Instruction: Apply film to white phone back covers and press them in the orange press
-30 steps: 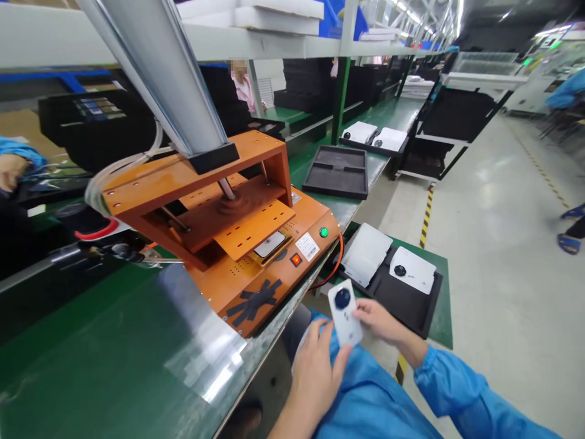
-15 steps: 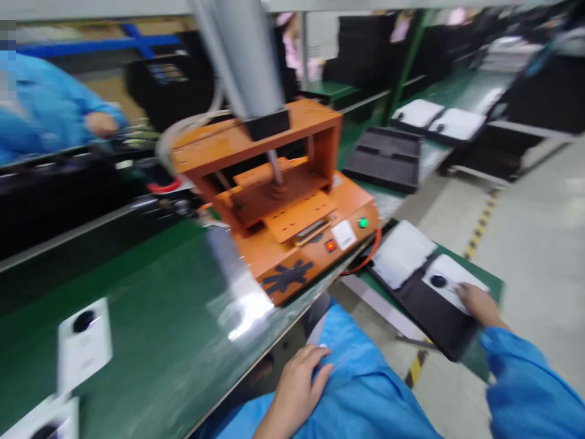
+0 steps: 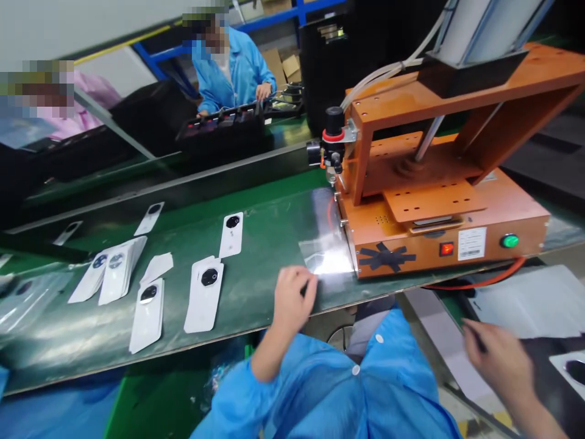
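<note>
My left hand [image 3: 293, 299] is raised over the front edge of the green table [image 3: 269, 268], its fingers curled; a small dark spot shows between them, too small to name. Low on the right, my right hand [image 3: 500, 360] is blurred, with curled fingers around a dark patch I cannot make out, beside a black tray [image 3: 543, 360]. In that tray lie a translucent white sheet [image 3: 532, 302] and a white panel with a black circle [image 3: 569, 373]. Left of my left hand lie a white panel [image 3: 203, 305] and another white panel [image 3: 232, 238], both with black circles.
An orange press [image 3: 448, 238] with a green button stands on the table at right. Stacked white panels [image 3: 119, 268] lie further left. A person in blue [image 3: 237, 67] works behind the table, and a person in pink [image 3: 86, 103] is at the upper left.
The view has swung left, showing more of the table. My left hand has risen from my lap to the table edge. My right hand has left the white panel in the tray.
</note>
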Demonstrator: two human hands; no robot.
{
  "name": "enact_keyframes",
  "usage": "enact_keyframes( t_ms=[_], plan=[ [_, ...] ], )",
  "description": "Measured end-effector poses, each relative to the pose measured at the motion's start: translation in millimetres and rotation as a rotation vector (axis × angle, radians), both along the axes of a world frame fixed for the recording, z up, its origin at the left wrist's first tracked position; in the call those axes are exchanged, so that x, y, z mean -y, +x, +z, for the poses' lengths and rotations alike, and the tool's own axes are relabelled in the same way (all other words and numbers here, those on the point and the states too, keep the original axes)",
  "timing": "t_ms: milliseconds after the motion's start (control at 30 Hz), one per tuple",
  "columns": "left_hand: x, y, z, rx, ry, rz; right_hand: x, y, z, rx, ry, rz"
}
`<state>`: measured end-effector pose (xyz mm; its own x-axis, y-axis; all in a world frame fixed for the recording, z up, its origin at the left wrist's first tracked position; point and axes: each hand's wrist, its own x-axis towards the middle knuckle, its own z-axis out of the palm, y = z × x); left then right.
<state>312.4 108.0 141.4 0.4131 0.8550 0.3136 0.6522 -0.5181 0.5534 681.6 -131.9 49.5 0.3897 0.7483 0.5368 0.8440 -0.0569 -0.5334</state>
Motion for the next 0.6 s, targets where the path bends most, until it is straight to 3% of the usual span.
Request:
enact_keyframes(
  t_ms=[33,100,167,233,300,367,500,600],
  plan=[
    [-23,0,-1.0,-0.048,0.018,0.047,-19,-23,0.3,0.153,0.012,0.116],
    [-64,0,-6.1,-0.106,0.01,0.091,-62,-75,14.4,0.268,-0.043,0.519],
    [-93,1,-13.6,-0.124,-0.01,0.103,-105,-128,42.2,0.258,-0.084,0.69],
    [-107,2,-21.0,-0.129,-0.027,0.103,-148,-169,73.5,0.235,-0.113,0.764],
    [-110,1,-26.5,-0.131,-0.038,0.099,-190,-194,98.5,0.264,-0.153,0.763],
    [-108,-1,-29.4,-0.124,-0.041,0.099,-231,-205,112.8,0.353,-0.195,0.66],
    [-107,-3,-29.6,-0.104,-0.043,0.107,-294,-207,116.0,0.524,-0.258,0.486],
    [-110,-3,-29.1,-0.093,-0.055,0.105,-314,-211,111.9,0.636,-0.285,0.487]
  ],
)
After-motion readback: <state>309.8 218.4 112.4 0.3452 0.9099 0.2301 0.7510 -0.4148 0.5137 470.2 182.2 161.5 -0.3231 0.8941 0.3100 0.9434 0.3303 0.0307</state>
